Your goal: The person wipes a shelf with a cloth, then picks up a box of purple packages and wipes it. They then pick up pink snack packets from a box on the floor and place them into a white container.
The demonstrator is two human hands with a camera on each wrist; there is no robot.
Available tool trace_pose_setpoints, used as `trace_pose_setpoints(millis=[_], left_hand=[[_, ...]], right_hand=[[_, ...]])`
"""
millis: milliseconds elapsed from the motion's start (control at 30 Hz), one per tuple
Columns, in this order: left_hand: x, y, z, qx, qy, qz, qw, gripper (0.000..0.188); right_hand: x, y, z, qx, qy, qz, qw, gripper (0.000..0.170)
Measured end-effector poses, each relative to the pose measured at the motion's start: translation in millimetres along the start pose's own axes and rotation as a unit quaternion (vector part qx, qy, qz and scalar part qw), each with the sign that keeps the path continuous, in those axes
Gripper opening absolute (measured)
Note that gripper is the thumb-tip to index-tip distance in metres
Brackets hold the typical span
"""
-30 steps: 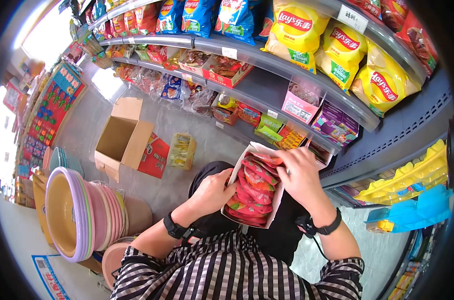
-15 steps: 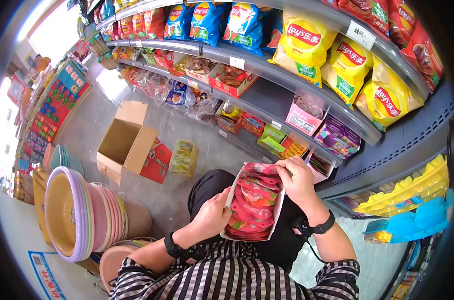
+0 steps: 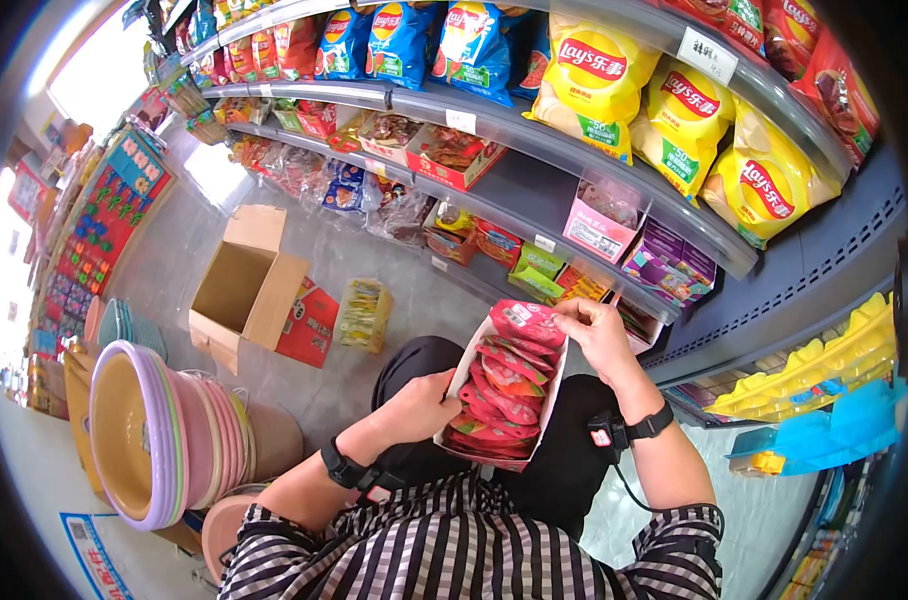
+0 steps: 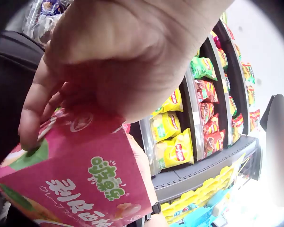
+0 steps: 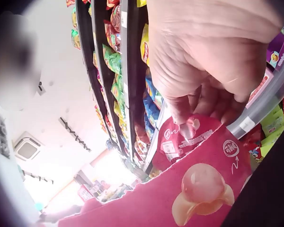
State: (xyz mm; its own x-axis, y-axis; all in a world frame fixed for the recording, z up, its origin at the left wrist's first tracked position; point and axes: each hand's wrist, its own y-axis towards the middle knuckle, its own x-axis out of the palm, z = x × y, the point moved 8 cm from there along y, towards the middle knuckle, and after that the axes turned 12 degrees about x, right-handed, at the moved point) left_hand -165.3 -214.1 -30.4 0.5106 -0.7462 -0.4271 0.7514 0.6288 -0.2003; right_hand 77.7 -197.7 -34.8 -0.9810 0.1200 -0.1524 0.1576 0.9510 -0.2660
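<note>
Left hand [image 3: 414,405]: gripping side wall | pink printed cardboard box [image 4: 75,165], open-topped: above lap, between hands; best kept steady | glossy red-pink flat packet [image 3: 527,322]: at box's far end; guide clear of torn rim | right hand [image 3: 602,345]: pinching packet's edge

Shelving [image 3: 534,190]: dark grey, tiered, running from far left to near right, with clear edge strips and white price labels [image 3: 707,55]; it bows markedly in the head view (lens distortion, in all likelihood). Floor [image 3: 324,225]: grey and smooth, with a glossy patch of reflected light at far left; paler near right. Display panel [image 3: 99,225]: red and blue, standing at left. Near left: a pale flat surface [image 3: 34,460] bearing a blue-bordered notice [image 3: 99,560]. Ceiling [image 5: 57,104]: white, fitted with a square vented unit [image 5: 28,146] and dark strips [image 5: 75,134]. Light: strong glare at far left.
</note>
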Motion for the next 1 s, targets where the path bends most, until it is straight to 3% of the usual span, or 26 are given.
trace_pose_setpoints(millis=[67, 167, 267, 367, 500, 633, 700, 800, 933, 1000], left_hand=[[6.9, 0.4, -9.4, 0.020, 0.022, -0.012, 1.000, 0.044], [7.5, -4.7, -16.1, 0.083, 0.097, 0.056, 0.990, 0.043], [6.6, -15.0, 1.0, 0.082, 0.082, 0.065, 0.991, 0.043], [5.3, -26.3, 11.4, 0.061, 0.113, 0.093, 0.987, 0.047], [8.1, -36.4, 10.3, 0.060, 0.112, 0.128, 0.984, 0.052], [6.9, -40.0, 11.6, 0.065, 0.100, 0.152, 0.981, 0.052], [4.9, -40.4, 15.4, 0.068, 0.096, 0.153, 0.981, 0.052], [-8.5, -42.8, 23.2, 0.084, 0.085, 0.174, 0.977, 0.051], [-45.4, -37.3, 39.6, 0.036, 0.070, 0.140, 0.987, 0.049], [-62.9, -27.5, 22.0, 0.031, 0.061, 0.111, 0.991, 0.048]], right_hand=[[0.3, 0.0, -2.0, 0.004, 0.011, -0.008, 1.000, 0.012], [2.4, -2.3, -6.5, -0.023, -0.013, -0.017, 0.999, 0.013], [2.7, -12.2, -16.8, -0.079, -0.103, 0.011, 0.991, 0.013], [15.9, -29.9, -37.7, -0.151, -0.249, 0.020, 0.956, 0.013], [21.7, -34.2, -40.0, -0.190, -0.267, 0.055, 0.943, 0.012], [24.2, -32.2, -46.3, -0.175, -0.245, 0.052, 0.952, 0.010], [30.6, -38.1, -62.8, -0.263, -0.268, 0.076, 0.924, 0.010], [33.6, -40.5, -81.9, -0.282, -0.260, 0.093, 0.919, 0.010], [31.6, -45.3, -98.8, -0.262, -0.240, 0.098, 0.929, 0.009], [29.6, -48.6, -104.7, -0.274, -0.236, 0.103, 0.927, 0.009]])
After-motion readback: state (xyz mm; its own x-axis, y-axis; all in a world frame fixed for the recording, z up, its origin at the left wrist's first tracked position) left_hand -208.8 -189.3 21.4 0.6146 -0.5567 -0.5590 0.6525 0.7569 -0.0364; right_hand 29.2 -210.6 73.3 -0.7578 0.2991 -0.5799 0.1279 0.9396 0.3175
